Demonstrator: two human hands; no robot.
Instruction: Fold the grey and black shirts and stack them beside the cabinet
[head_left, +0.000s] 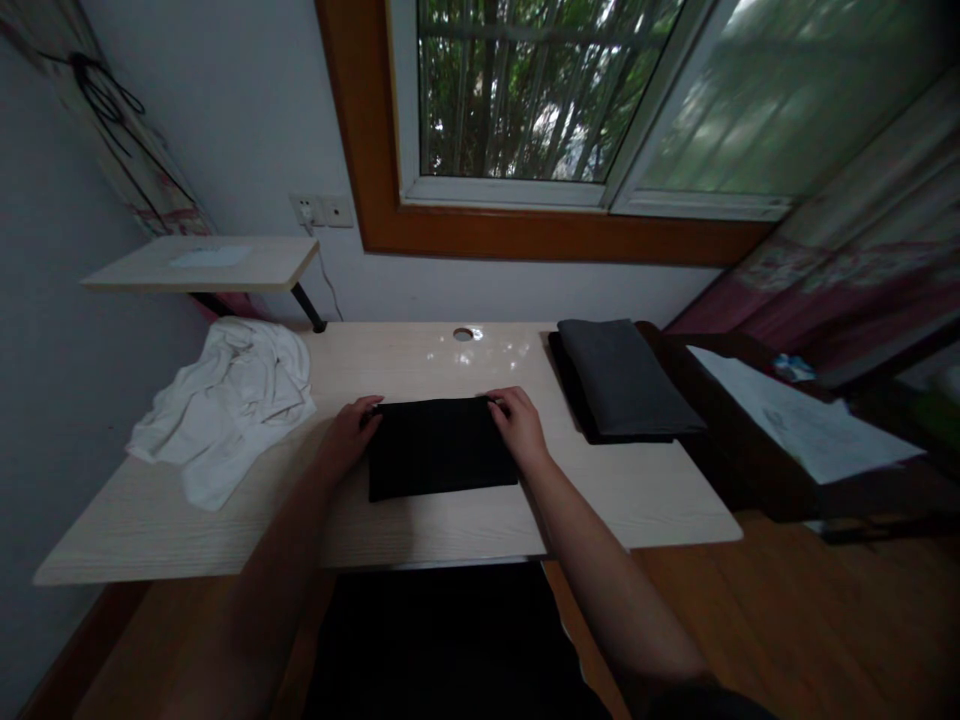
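A black folded cloth lies flat as a neat rectangle near the front middle of the desk. My left hand grips its far left corner, thumb and fingers pinched together. At the far right corner, my right hand pinches the fabric in the same way. To the right lies a folded grey cloth on top of a folded black cloth. A crumpled white cloth sits in a heap at the left of the desk.
The pale wooden desk stands against the wall under a window. A small raised shelf is at its back left, and a cable hole at the back. Right of the desk, paper sheets lie on a dark surface.
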